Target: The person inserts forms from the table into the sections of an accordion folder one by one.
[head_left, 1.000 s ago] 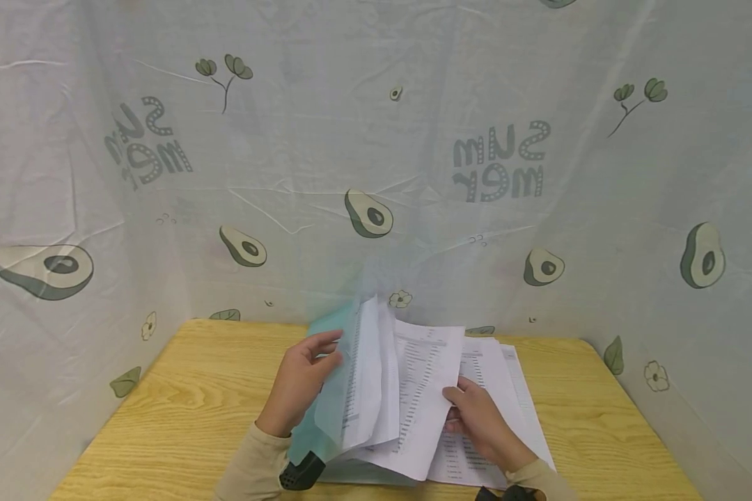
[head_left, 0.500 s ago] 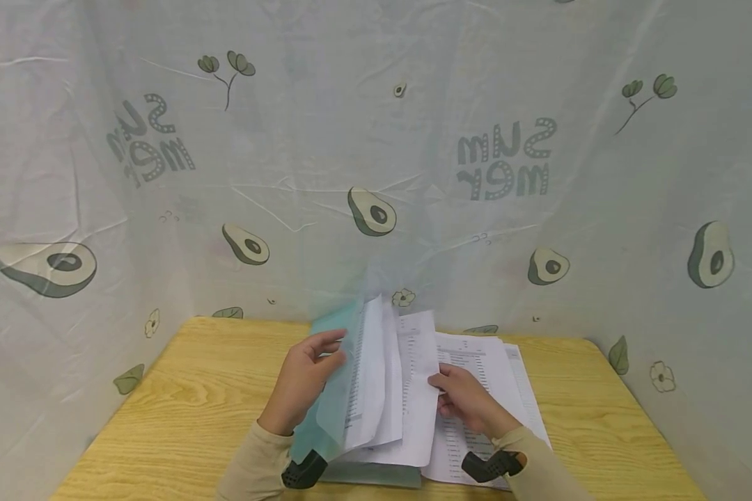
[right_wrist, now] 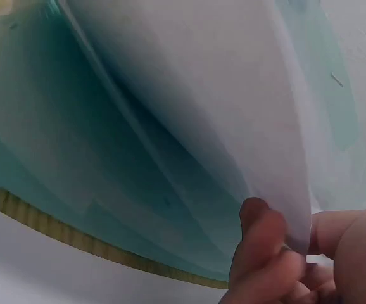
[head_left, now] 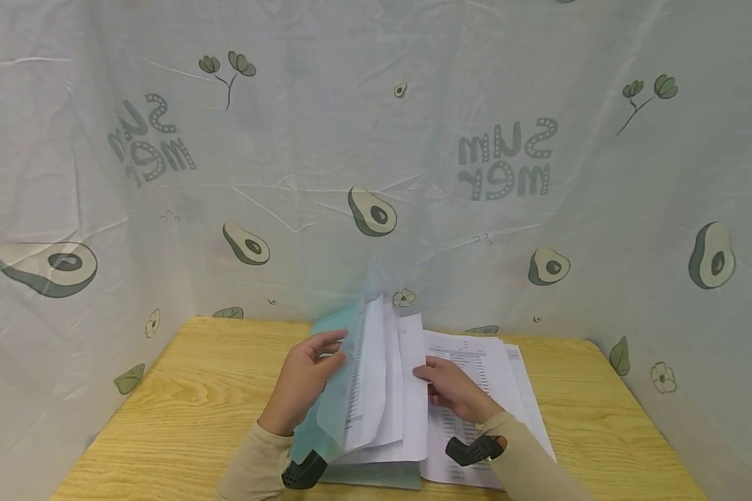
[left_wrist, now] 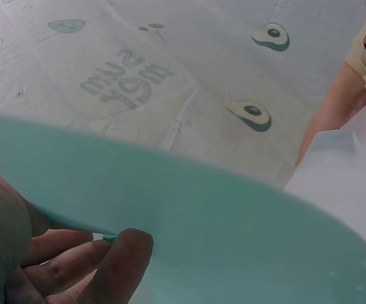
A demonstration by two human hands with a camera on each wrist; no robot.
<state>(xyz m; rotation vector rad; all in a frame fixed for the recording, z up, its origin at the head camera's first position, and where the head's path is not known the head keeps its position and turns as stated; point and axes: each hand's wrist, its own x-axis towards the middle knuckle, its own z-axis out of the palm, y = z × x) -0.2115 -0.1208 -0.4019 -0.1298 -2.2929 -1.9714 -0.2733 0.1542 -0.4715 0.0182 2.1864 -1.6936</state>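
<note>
A translucent teal folder [head_left: 335, 414] lies partly opened, its cover lifted at a slant. My left hand [head_left: 303, 376] pinches that cover by its edge; in the left wrist view, the fingers [left_wrist: 119, 266] bend against the teal plastic [left_wrist: 189, 209]. Several printed sheets [head_left: 372, 390] stand fanned inside the folder. With thumb and fingers, my right hand [head_left: 454, 390] grips the right edge of a white sheet of paper [head_left: 415, 417]. The right wrist view shows this sheet [right_wrist: 233, 95] curving up from the teal folder [right_wrist: 63, 126], pinched by the hand [right_wrist: 284, 253].
A loose stack of printed papers [head_left: 507, 390] lies on the wooden table [head_left: 207, 390] to the right, partly under my right forearm. Behind the table hangs a pale curtain [head_left: 301, 139] with avocado prints. Black cameras [head_left: 303, 470] sit on both wrists.
My right hand has moved left and slightly away from me, bringing its sheet closer to the folder's other papers. More of the right-hand stack shows. My left hand keeps holding the cover.
</note>
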